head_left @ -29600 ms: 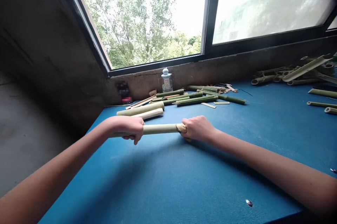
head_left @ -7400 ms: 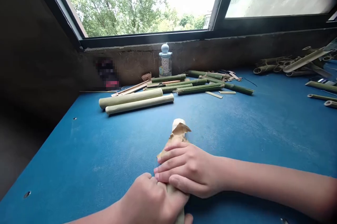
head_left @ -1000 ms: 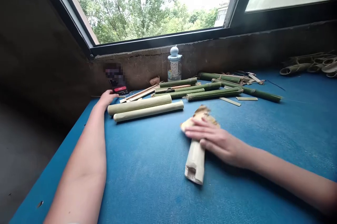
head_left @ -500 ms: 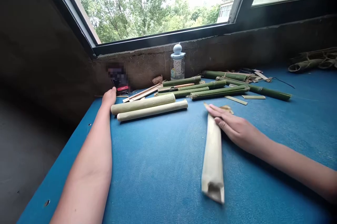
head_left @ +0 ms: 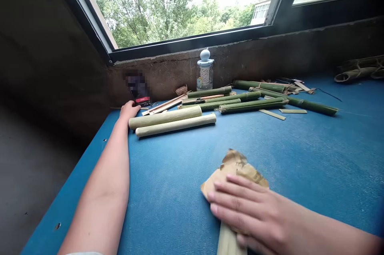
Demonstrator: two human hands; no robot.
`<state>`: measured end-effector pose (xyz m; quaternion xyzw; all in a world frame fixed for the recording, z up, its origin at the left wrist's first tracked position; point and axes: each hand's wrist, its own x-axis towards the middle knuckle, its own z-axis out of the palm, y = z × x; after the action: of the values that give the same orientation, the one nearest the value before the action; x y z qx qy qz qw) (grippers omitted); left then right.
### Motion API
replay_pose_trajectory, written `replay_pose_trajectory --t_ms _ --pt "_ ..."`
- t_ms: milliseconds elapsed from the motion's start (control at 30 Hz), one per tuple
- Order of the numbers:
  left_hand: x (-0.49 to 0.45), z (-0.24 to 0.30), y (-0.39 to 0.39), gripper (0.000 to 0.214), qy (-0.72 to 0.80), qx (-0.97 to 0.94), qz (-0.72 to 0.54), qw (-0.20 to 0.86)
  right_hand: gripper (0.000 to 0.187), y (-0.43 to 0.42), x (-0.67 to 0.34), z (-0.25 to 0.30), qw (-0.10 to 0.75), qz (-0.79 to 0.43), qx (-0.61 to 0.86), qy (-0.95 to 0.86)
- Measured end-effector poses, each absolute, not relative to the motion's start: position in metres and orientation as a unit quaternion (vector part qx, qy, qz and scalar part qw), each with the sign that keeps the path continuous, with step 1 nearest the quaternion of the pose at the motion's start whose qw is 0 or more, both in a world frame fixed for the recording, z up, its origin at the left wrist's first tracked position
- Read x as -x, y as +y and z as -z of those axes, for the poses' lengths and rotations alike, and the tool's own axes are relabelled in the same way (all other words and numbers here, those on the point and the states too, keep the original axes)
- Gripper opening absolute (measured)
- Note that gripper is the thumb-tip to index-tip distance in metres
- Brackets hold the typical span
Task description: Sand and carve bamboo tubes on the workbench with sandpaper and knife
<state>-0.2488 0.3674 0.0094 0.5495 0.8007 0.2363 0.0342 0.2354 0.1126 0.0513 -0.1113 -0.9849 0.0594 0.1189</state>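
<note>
My right hand (head_left: 255, 211) presses a worn brown sheet of sandpaper (head_left: 231, 167) over a pale peeled bamboo piece (head_left: 230, 243). Its fingers are stretched across the sheet, with the thumb lower down by the bamboo. The sheet's far edge is torn and stained dark. Only part of the bamboo shows, cut off by the bottom of the picture. At the far left of the table, my left hand (head_left: 129, 111) rests with its fingers apart beside a dark item with a red part (head_left: 142, 100), partly blurred out. I see nothing held there.
Two peeled bamboo tubes (head_left: 177, 125) lie beside my left hand. Green bamboo lengths (head_left: 252, 105) and thin strips (head_left: 272, 115) are spread along the back. A lidded glass jar (head_left: 205, 77) stands by the wall beneath the window. More bamboo tubes (head_left: 357, 74) lie at the far right.
My right hand and the sandpaper have slid toward me along the bamboo, which has also come nearer. My left hand has stayed about where it was, its thumb now more spread.
</note>
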Motion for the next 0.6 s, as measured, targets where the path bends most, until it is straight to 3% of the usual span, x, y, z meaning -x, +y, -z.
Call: replay_pose_trajectory --t_ms 100,300,433,600 --pt "0.249 -0.011 0.367 0.031 0.802 -0.549 -0.234 0.030 0.043 0.124 -0.239 -0.051 0.090 -0.133 0.067 -0.985" --pt "0.249 -0.013 0.367 0.033 0.803 -0.544 -0.243 0.025 0.037 0.152 -0.256 -0.023 0.298 -0.096 0.183 -0.932" --pt "0.250 -0.010 0.369 0.032 0.800 -0.551 -0.237 0.030 0.046 0.113 -0.240 -0.029 0.211 -0.058 0.047 -0.975" --pt "0.252 -0.007 0.371 0.032 0.798 -0.558 -0.228 0.021 0.044 0.126 -0.236 -0.018 0.216 -0.104 0.123 -0.963"
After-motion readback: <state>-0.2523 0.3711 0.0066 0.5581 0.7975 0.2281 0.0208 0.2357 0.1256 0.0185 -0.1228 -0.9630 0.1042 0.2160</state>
